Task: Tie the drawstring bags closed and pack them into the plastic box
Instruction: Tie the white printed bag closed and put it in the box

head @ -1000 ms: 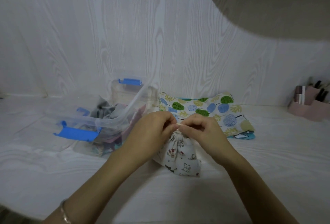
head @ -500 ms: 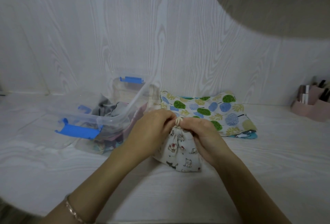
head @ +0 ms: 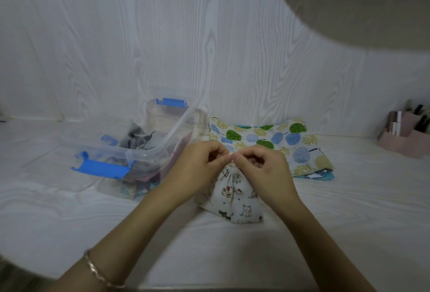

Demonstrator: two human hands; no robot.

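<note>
Left hand and right hand both pinch bunched top of cat bag, fingertips touching. Bag stands on table, just beside box. Box open, cloth inside. Tree bag lies flat behind hands, more bags under it. Bracelet on left wrist.

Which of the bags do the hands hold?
The cat-print bag: left hand and right hand pinch its gathered neck. The tree-print bag lies flat behind it.

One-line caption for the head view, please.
Left hand and right hand pinch the gathered neck of a white cat-print cloth bag beside a clear blue-latched plastic box.
</note>
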